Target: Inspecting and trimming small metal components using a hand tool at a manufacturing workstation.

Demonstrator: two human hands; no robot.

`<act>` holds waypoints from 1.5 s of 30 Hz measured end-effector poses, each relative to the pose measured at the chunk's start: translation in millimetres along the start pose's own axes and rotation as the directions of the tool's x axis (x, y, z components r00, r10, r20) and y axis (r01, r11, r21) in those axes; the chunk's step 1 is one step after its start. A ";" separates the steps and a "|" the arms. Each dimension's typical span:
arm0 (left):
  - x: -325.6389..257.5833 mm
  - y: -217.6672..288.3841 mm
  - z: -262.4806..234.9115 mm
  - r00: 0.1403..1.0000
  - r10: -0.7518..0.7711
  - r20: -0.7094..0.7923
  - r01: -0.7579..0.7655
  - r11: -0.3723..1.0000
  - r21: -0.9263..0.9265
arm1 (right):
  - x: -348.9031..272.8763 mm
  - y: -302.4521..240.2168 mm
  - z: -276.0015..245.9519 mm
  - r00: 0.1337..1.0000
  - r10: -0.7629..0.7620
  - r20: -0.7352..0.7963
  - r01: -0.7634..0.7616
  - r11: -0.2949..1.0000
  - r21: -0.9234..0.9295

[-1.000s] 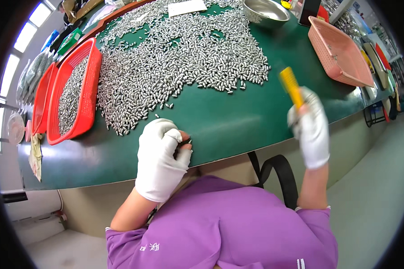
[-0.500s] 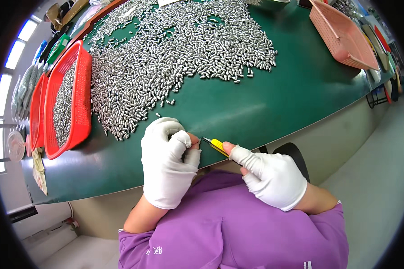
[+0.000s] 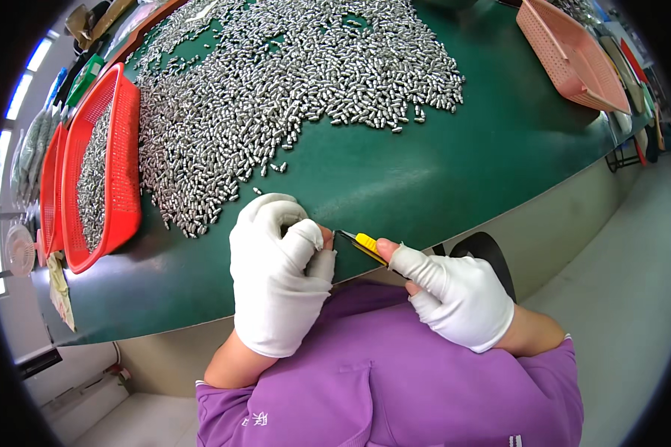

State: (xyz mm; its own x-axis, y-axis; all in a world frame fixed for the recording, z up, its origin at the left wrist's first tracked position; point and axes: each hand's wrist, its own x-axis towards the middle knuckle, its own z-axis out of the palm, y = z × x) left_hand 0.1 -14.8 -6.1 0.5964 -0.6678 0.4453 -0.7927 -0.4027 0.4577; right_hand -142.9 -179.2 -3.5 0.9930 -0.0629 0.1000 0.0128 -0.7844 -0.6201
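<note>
My left hand (image 3: 279, 276), in a white glove with bare fingertips, is closed in a pinch near the table's front edge. What sits between its fingertips is too small and hidden to make out. My right hand (image 3: 455, 298), gloved the same way, grips a slim yellow-and-black hand tool (image 3: 367, 243) with a thin pointed metal tip. That tip meets or nearly meets the left fingertips; contact cannot be told. Beyond the hands, a wide spread of small silvery metal parts (image 3: 276, 89) covers much of the green table (image 3: 395, 171). A few lie loose near my left hand.
At the left stands a red plastic basket (image 3: 130, 179) holding more metal parts, with another red basket (image 3: 50, 194) beside it. A pink basket (image 3: 566, 63) is at the far right. A cloth (image 3: 60, 290) hangs at the table's left edge. A dark seat (image 3: 488, 261) shows behind my right hand.
The view has shifted slightly, and the baskets sit a little further left in it. Both hands keep the same grip, with the tool's tip still at the left fingertips.
</note>
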 end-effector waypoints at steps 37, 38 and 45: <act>3.7 3.9 0.3 0.998 0.003 0.070 -0.008 0.997 0.072 | 41.8 91.8 -73.3 0.791 0.278 -0.546 -0.546 0.723 -0.423; 5.3 5.3 -2.0 0.998 0.018 0.060 -0.021 0.998 0.055 | 42.3 102.6 -79.3 0.791 0.237 -0.564 -0.543 0.697 -0.469; 20.3 -20.4 -30.1 0.881 -0.432 0.192 0.467 0.734 -0.492 | 77.5 103.7 -85.9 0.878 -0.117 -0.464 -0.249 0.716 -0.653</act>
State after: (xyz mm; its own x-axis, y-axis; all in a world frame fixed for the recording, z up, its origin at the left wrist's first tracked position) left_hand 32.1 -1.3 16.8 0.8436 -0.5349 0.0469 -0.2413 -0.2997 0.9230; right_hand -74.7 -318.4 6.8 0.8160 -0.2495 0.5214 -0.3149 -0.9483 0.0392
